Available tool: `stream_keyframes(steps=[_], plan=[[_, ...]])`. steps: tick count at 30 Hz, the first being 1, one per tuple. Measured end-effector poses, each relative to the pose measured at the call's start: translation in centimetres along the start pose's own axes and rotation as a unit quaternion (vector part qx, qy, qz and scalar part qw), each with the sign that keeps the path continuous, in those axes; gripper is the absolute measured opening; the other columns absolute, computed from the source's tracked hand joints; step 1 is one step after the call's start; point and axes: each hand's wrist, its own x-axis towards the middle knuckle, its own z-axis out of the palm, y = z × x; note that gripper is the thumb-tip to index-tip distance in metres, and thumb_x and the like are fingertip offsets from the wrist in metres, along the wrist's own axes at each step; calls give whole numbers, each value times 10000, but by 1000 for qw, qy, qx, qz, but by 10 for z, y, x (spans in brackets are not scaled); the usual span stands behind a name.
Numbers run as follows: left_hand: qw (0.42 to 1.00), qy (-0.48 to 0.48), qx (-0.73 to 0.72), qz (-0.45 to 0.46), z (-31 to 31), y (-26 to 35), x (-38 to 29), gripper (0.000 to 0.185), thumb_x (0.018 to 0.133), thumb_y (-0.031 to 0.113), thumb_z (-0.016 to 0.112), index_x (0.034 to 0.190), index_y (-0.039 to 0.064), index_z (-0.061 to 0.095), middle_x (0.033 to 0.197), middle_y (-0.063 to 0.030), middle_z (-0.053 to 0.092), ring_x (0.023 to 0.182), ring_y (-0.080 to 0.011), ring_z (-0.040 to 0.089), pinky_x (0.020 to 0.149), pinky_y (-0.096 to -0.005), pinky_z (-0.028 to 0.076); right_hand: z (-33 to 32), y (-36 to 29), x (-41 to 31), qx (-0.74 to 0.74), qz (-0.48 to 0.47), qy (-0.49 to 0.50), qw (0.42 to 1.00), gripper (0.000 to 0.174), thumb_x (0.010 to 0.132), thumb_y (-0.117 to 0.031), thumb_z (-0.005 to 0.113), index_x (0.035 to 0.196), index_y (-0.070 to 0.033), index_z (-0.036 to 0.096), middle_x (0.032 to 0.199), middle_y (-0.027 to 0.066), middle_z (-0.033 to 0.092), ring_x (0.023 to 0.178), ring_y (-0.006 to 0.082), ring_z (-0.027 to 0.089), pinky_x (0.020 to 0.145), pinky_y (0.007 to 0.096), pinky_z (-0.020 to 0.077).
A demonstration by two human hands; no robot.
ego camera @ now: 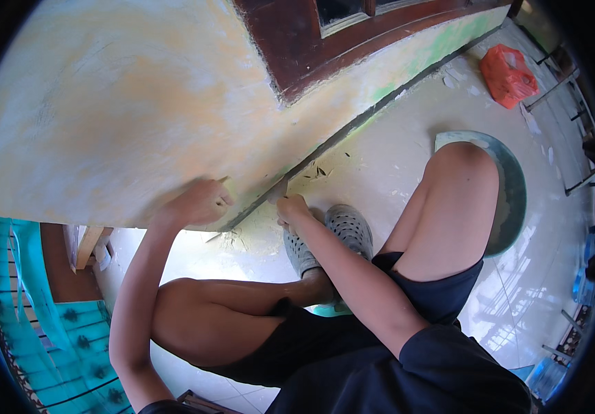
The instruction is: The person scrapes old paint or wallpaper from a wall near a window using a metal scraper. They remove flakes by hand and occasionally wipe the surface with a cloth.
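Low on the painted wall [116, 119], my left hand [207, 202] is closed around a small pale piece, perhaps folded sandpaper, whose edge shows above the fingers. My right hand [292, 209] grips a scraper [277, 190], its blade at the dark strip [328, 147] along the wall's foot. The wall has patchy orange, white and green paint. Flakes and dust [320, 171] lie on the floor below it, close to my grey clogs [349, 227].
A green basin [514, 207] stands partly behind my right knee. Farther off is a red plastic bag [508, 75] near metal racks. A brown-framed door or window [297, 57] adjoins the wall. Turquoise fabric [77, 331] and a wooden piece [88, 246] are at the left.
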Motion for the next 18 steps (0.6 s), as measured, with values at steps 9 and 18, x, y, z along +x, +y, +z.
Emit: stream_keyframes(steps=[9, 18], plan=[[999, 6, 29, -30, 2, -4, 0, 365, 757, 69, 591, 1054, 59, 801, 1008, -222, 752, 947, -371, 719, 879, -420, 562, -22, 18, -34, -500, -275, 105, 814, 253, 876, -178, 667, 1010, 27, 734, 944, 243, 719, 938, 410, 723, 809, 468, 588], [997, -44, 41, -54, 5, -7, 4, 373, 769, 65, 595, 1091, 37, 781, 1070, -224, 750, 1004, -374, 712, 916, -416, 557, -2, -15, -42, -404, -398, 146, 811, 183, 845, -127, 712, 884, 51, 728, 841, 281, 701, 869, 446, 707, 805, 500, 574]])
